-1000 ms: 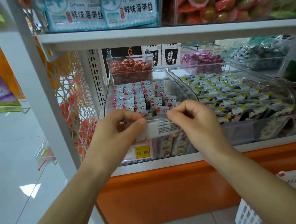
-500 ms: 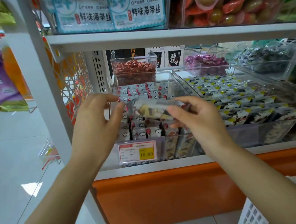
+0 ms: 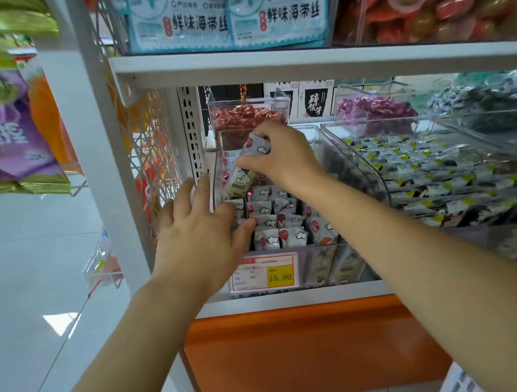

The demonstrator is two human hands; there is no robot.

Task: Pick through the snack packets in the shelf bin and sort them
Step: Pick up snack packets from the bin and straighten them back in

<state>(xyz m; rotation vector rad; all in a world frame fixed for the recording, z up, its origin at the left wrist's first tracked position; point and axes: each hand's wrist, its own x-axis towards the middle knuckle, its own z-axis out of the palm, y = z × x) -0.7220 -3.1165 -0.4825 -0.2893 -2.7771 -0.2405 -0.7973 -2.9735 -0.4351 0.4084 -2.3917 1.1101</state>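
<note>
Holding: the right hand point(image 3: 281, 156) pinches 1 snack packet point(image 3: 242, 183) with bent fingers, up over the back part of the bin.
Left hand: the left hand point(image 3: 197, 234) is wide open, fingers spread, holding nothing, at the bin's front left corner.
Bin: the clear shelf bin point(image 3: 327, 254) sits on the white shelf point(image 3: 293, 297), full of small grey packets point(image 3: 273, 226) with red dots.
Tag: the price tag point(image 3: 265, 273) on its front says 15.80.
Next door: another clear bin point(image 3: 431, 243) sits just beside it on the right.
</note>
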